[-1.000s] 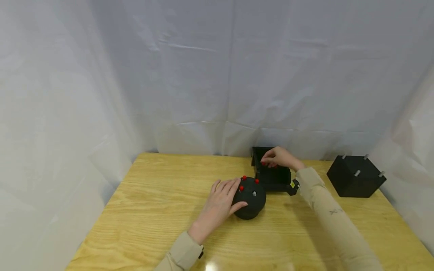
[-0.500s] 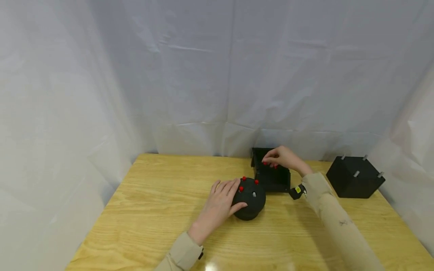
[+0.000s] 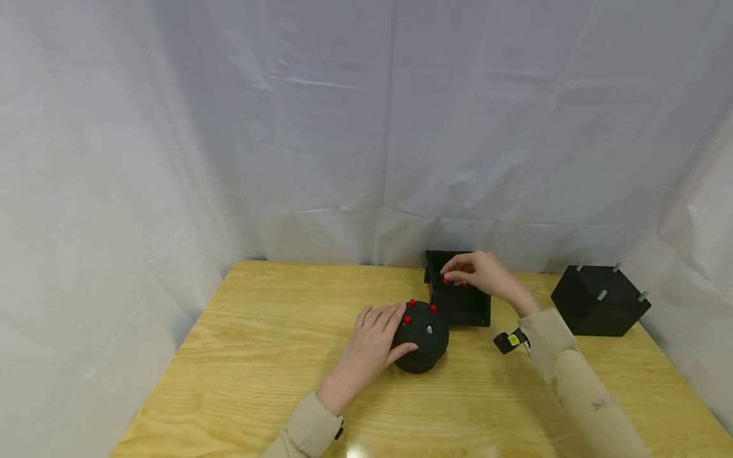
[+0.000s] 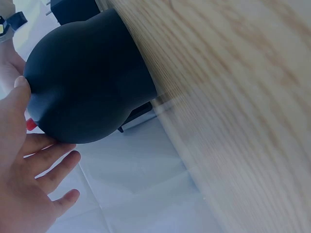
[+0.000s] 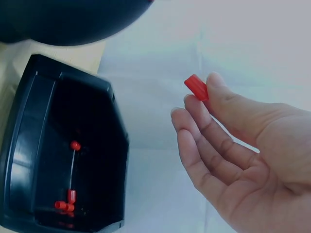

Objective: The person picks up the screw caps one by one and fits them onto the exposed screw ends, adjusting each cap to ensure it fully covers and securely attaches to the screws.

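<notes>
Right hand (image 5: 233, 145) pinching red peg (image 5: 196, 87) (over black tray (image 5: 29, 145)), black cube (image 3: 599, 299) beside

A lab-style test booth: white sheets (image 3: 321, 127) curtain a bare plywood table (image 3: 258, 356).

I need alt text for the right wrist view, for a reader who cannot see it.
A right hand pinches a small red peg between thumb and fingertip, above an open black box that holds a few more red pegs.
</notes>
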